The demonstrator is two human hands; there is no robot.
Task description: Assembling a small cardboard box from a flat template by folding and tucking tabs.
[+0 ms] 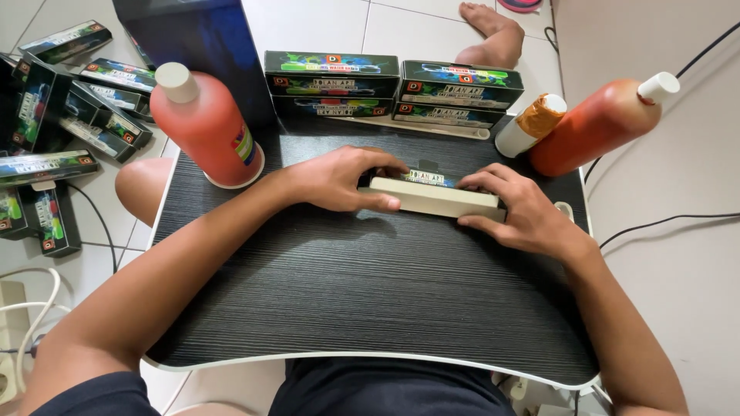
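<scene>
A long, narrow cardboard box (pixel 433 197), pale on its near side and printed black and green on top, lies on a black lap table (pixel 347 293). My left hand (pixel 339 179) grips the box's left end, with the thumb along its near edge. On the right end sits my right hand (pixel 518 209), fingers curled over the top. Both hands hold the same box flat on the tabletop.
Matching black and green boxes (pixel 389 85) are stacked at the table's far edge, and several more lie on the floor at left (pixel 69 115). Red bottles stand at back left (pixel 202 123) and lean at back right (pixel 601 123), beside a white orange-topped bottle (pixel 530 123). Another person's foot (pixel 489 35) rests beyond.
</scene>
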